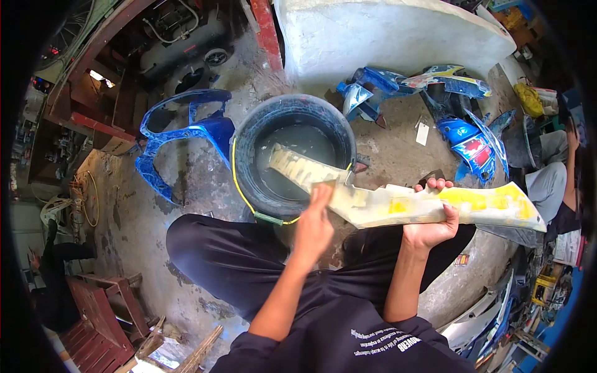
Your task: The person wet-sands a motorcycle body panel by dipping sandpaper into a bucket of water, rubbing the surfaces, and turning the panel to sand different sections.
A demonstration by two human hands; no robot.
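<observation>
A long panel (373, 205), cream and white with yellow patches, lies across the front of the view, its left end over a black bucket (241, 155) of cloudy water. My right hand (431, 230) grips the panel near its middle, thumb in front and fingertips over the far edge. On the panel's left part, my left hand (313, 233) is closed on a small brownish pad (324, 185) pressed to the surface. The pad is partly hidden by the fingers, and that hand is slightly blurred.
A blue frame-like part (217, 132) lies left of the bucket. Blue fairings (476, 146) rest on the floor at the right, near a white wall (398, 37). A seated person (550, 180) is at the far right, another person's dark-clothed limbs (59, 261) at the far left, beside a wooden bench (93, 311).
</observation>
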